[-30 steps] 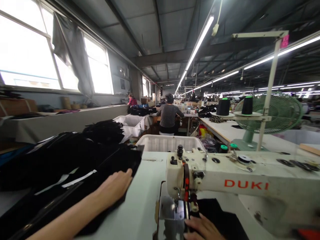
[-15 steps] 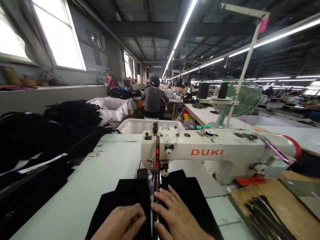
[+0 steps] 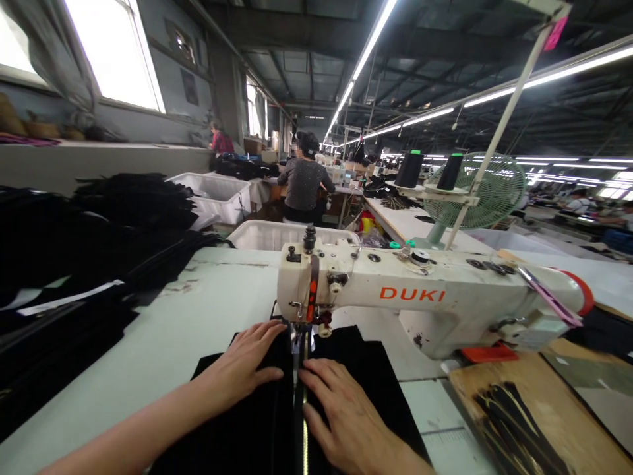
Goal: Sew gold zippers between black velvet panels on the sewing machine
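Black fabric [image 3: 232,429] lies under the needle end of a white sewing machine [image 3: 356,284]. A black zipper [image 3: 305,442] with gold-coloured teeth runs down the fabric's middle toward the presser foot [image 3: 298,333], whose details are hard to make out. My left hand [image 3: 252,359] rests on the left part of the fabric, its fingers stretched out to just beside the foot. On the right, my right hand [image 3: 341,409] lies flat with spread fingers, its fingertips along the zipper's edge. Neither hand grips anything.
Piles of black cut pieces [image 3: 64,264] are at the left. A wooden board [image 3: 465,389] on the right bears several more zippers [image 3: 519,429]. White bins [image 3: 247,234] stand behind the table, thread cones [image 3: 409,170] beside a fan [image 3: 487,188]. A person [image 3: 305,181] sits ahead.
My left hand has moved forward from the near fabric to beside the presser foot, its curled fingers now straightened. My right hand stays on the zipper. The view has shifted slightly.
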Motion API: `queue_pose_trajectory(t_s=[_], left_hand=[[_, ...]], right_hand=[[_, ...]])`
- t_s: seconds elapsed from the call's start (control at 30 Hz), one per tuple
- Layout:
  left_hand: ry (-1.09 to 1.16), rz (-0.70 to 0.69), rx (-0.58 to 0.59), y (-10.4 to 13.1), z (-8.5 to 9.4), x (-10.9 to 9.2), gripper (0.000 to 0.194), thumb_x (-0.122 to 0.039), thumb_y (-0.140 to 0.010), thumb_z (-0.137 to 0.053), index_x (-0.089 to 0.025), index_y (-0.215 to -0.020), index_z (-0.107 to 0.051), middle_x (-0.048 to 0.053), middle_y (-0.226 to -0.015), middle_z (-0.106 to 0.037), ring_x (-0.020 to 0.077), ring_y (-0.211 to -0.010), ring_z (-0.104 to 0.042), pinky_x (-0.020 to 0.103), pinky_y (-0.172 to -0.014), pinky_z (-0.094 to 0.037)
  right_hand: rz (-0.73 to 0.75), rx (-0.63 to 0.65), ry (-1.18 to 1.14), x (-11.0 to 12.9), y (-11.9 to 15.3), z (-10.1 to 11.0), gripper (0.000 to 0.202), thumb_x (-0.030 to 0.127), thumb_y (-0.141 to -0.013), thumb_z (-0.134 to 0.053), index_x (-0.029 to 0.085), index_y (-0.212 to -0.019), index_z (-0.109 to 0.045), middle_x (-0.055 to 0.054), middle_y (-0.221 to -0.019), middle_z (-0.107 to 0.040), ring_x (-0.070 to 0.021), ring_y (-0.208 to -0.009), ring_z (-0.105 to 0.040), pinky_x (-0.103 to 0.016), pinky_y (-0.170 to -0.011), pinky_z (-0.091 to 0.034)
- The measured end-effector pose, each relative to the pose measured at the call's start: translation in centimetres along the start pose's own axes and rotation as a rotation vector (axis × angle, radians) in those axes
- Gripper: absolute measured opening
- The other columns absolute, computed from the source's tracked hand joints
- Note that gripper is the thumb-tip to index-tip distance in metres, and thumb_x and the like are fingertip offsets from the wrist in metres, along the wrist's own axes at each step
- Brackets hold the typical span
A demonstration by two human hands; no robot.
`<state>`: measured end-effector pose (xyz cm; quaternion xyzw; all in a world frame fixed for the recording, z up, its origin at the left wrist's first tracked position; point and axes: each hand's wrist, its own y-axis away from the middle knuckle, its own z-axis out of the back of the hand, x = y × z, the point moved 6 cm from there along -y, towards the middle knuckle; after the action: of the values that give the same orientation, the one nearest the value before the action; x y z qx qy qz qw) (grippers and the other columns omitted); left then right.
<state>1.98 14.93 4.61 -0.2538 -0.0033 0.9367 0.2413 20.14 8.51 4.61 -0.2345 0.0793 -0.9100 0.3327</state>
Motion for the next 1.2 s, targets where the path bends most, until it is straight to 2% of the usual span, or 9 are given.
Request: queue_pose_trajectory(t_s=[0.07, 0.17, 0.27, 0.37, 0.53, 0.67, 0.8, 0.93, 1.2], left_hand=[[0.019, 0.017, 0.062, -0.7, 0.2, 0.3, 0.052, -0.027, -0.075, -0.071, -0.029, -0.126, -0.06, 0.006, -0.123, -0.064, 0.033, -0.117, -0.056, 0.051, -0.1, -0.045], [0.054, 0.044, 0.102, -0.8, 0.0, 0.6, 0.022, -0.026, -0.074, -0.068, -0.028, -0.095, -0.071, 0.001, -0.09, -0.066, 0.0268, -0.092, -0.062, 0.042, -0.086, -0.049], [0.108, 0.064, 0.05, -0.6, -0.2, 1.2, 0.01, -0.028, -0.08, -0.062, -0.023, -0.086, -0.067, 0.0, -0.083, -0.064, 0.023, -0.083, -0.062, 0.035, -0.077, -0.051], [0.147, 0.046, -0.038, -0.5, -0.7, 1.1, 0.013, -0.031, -0.085, -0.06, -0.022, -0.093, -0.064, 0.002, -0.093, -0.066, 0.0225, -0.089, -0.063, 0.033, -0.081, -0.054], [0.047, 0.014, -0.24, 1.2, -1.1, -0.8, 0.041, -0.027, -0.088, -0.061, -0.026, -0.129, -0.056, 0.01, -0.135, -0.054, 0.0344, -0.127, -0.048, 0.058, -0.109, -0.037], [-0.022, -0.123, -0.214, 4.1, -2.3, -2.1, 0.027, -0.036, -0.092, -0.061, -0.038, -0.119, -0.065, 0.001, -0.118, -0.07, 0.0286, -0.112, -0.065, 0.045, -0.099, -0.055], [-0.164, -0.201, -0.239, 6.4, -3.5, -2.0, 0.056, -0.042, -0.094, -0.059, -0.04, -0.147, -0.042, 0.001, -0.141, -0.06, 0.0302, -0.122, -0.062, 0.038, -0.09, -0.062], [-0.169, -0.168, -0.236, 6.0, -4.0, -1.8, 0.058, -0.04, -0.097, -0.056, -0.04, -0.151, -0.036, 0.001, -0.145, -0.055, 0.0293, -0.126, -0.058, 0.038, -0.095, -0.057], [-0.146, -0.228, -0.227, 5.3, -3.7, -2.6, 0.056, -0.035, -0.097, -0.054, -0.042, -0.15, -0.037, -0.002, -0.149, -0.051, 0.027, -0.132, -0.053, 0.039, -0.104, -0.051]], right_hand=[[0.001, -0.007, -0.023, 0.0, 0.0, 0.1, 0.036, 0.029, -0.097, -0.058, 0.02, -0.132, -0.059, -0.007, -0.137, -0.058, -0.0245, -0.127, -0.053, -0.039, -0.11, -0.045], [-0.004, -0.039, -0.012, -0.1, -0.2, 0.3, 0.035, 0.027, -0.096, -0.059, 0.022, -0.131, -0.06, -0.007, -0.131, -0.06, -0.0252, -0.124, -0.054, -0.04, -0.108, -0.047], [0.014, -0.073, 0.03, 0.0, -0.5, 0.4, 0.032, 0.027, -0.096, -0.059, 0.021, -0.128, -0.061, -0.008, -0.123, -0.063, -0.0264, -0.118, -0.056, -0.044, -0.108, -0.047], [0.043, -0.09, 0.04, 0.4, -0.8, 0.3, 0.027, 0.024, -0.096, -0.058, 0.02, -0.123, -0.062, -0.007, -0.114, -0.064, -0.0238, -0.112, -0.059, -0.045, -0.111, -0.044], [0.077, -0.139, 0.073, 0.4, -0.6, -0.5, 0.029, 0.023, -0.095, -0.06, 0.019, -0.124, -0.062, -0.006, -0.113, -0.067, -0.0221, -0.112, -0.062, -0.043, -0.113, -0.043], [0.109, -0.267, 0.074, -0.2, 0.3, -0.8, 0.028, 0.026, -0.095, -0.061, 0.019, -0.122, -0.063, -0.006, -0.12, -0.069, -0.0225, -0.115, -0.063, -0.04, -0.111, -0.045], [0.175, -0.235, 0.121, 0.1, 0.5, -0.6, 0.031, 0.026, -0.099, -0.054, 0.013, -0.126, -0.061, -0.01, -0.126, -0.067, -0.0237, -0.12, -0.061, -0.04, -0.11, -0.047], [0.151, -0.146, 0.098, 0.5, 0.1, -0.2, 0.031, 0.026, -0.099, -0.052, 0.013, -0.127, -0.061, -0.009, -0.124, -0.068, -0.024, -0.118, -0.062, -0.045, -0.111, -0.045], [0.153, -0.127, 0.098, 0.4, 0.2, -0.3, 0.034, 0.021, -0.099, -0.051, 0.015, -0.133, -0.057, -0.006, -0.13, -0.066, -0.0217, -0.123, -0.06, -0.047, -0.115, -0.039]])
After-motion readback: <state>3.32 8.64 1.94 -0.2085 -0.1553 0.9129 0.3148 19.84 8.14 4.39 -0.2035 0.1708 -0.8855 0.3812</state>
